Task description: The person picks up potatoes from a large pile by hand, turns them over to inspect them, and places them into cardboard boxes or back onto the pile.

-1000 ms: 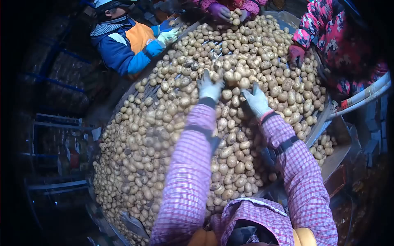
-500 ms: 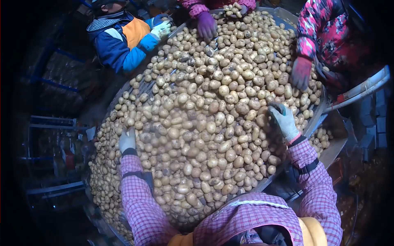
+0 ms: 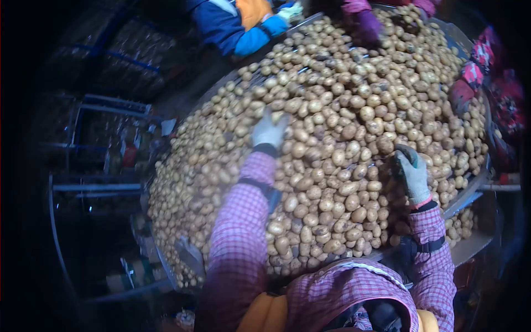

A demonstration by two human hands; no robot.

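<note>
A broad heap of potatoes (image 3: 332, 207) covers the sorting table in front of me. My left hand (image 3: 270, 131), in a pale glove, reaches over the middle of the heap, its fingers apart and touching potatoes. It is slightly blurred, and no potato shows in its grasp. On the right side, my right hand (image 3: 414, 172), in a pale glove with dark green fingers, bends its fingers down beside a brownish potato (image 3: 385, 145). Its fingertips are in shadow, so whatever they hold is hidden.
Across the heap, a co-worker's purple glove (image 3: 368, 26) reaches into the potatoes. Another co-worker's reddish glove (image 3: 461, 95) rests at the right edge. A person in a blue and orange jacket (image 3: 235, 27) stands at the far left. Metal racks (image 3: 97, 187) stand to the left.
My left hand has moved forward and right, from the heap's left side to its middle. The view has shifted, moving the scene about. My right hand stays low over the right side.
</note>
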